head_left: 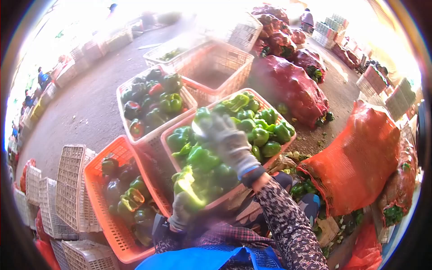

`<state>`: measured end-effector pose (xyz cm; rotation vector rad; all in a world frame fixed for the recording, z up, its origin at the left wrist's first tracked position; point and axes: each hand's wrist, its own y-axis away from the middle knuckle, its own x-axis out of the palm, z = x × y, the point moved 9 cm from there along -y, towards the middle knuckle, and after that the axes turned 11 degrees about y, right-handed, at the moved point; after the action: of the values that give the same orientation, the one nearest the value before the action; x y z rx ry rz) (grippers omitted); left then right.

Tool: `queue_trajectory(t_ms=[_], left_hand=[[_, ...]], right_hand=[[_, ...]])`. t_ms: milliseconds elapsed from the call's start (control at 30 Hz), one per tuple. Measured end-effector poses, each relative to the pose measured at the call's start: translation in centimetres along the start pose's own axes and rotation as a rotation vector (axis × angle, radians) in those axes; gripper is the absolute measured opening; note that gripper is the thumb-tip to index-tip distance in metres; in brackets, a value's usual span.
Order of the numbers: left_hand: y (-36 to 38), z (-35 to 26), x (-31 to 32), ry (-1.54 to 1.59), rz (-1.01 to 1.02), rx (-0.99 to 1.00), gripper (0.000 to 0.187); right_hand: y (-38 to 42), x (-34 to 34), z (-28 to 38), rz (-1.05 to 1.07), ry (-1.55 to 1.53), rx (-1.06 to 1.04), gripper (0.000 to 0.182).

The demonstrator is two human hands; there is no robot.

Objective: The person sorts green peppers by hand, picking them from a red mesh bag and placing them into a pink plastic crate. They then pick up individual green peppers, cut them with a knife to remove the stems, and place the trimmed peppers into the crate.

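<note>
From the head view, your right hand (227,139), in a grey knit glove, reaches out over the pink crate (288,145) in front of you, fingers spread above the heap of green peppers (263,130) that fills it; the motion blur keeps you from telling whether it grips one or only touches the pile. Your left hand (182,209), gloved too, sits at the crate's near edge and is closed around a bright green pepper (189,189), held just above the rim.

To your left an orange crate (101,216) holds darker, mixed peppers, some with red and yellow patches. Beyond it, touching the pink crate's far-left side, a second pale crate (123,90) carries dark green and reddish peppers. An empty orange basket (216,67) stands behind these. Red mesh sacks (360,157) lie on the ground to your right, one at your knee with green peppers showing at its mouth. Stacked white crates (67,189) stand on the far left.
</note>
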<state>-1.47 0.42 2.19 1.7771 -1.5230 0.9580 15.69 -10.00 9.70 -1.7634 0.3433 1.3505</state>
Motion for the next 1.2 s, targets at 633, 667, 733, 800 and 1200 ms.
queue_trajectory(t_ms=[633,667,733,800,1200], left_hand=[[0.5,-1.5,7.5,-1.575,0.428,0.689,0.100],[0.7,-1.4,7.9,-1.552,0.419,0.681,0.100],[1.1,-1.3,9.1,-1.529,0.408,0.683,0.099],[2.1,-1.0,10.3,-1.403,0.448,0.636,0.096],[-6.1,-5.2,-0.3,-0.216,0.082,0.127,0.090]], right_hand=[[12.6,-7.8,5.1,0.166,-0.769,0.490,0.064],[12.8,-8.3,5.1,0.095,-0.765,0.508,0.054],[13.8,-7.5,5.1,0.041,-0.830,0.550,0.049],[15.0,-5.8,4.7,-0.006,-0.905,0.589,0.045],[18.0,-5.6,-0.5,-0.196,-1.653,0.916,0.057]])
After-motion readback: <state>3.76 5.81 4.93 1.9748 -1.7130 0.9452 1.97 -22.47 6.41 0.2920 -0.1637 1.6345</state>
